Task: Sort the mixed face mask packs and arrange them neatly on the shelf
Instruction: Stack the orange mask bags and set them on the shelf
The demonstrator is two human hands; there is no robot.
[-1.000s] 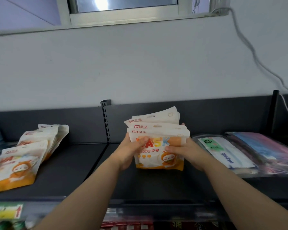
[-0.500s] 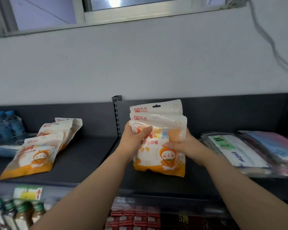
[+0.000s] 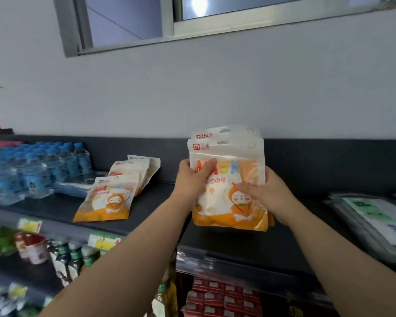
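I hold a stack of orange-and-white mask packs [image 3: 226,186] upright above the dark shelf [image 3: 238,243]. My left hand [image 3: 192,181] grips the stack's left edge with the thumb across the front. My right hand [image 3: 265,193] grips the right edge, its thumb on the cartoon figure. To the left, a row of the same orange packs [image 3: 114,193] lies leaning on the shelf. Clear packs with a green label [image 3: 375,216] lie at the right.
Blue wrapped water bottles [image 3: 32,170] fill the shelf's left end. Below are bottles [image 3: 64,259] and red boxes [image 3: 222,296] on lower shelves. A grey wall and a window frame rise behind the shelf.
The fanned stack has been squared up and lifted off the shelf. My view has swung left, so the row of orange packs and the water bottles now show more fully.
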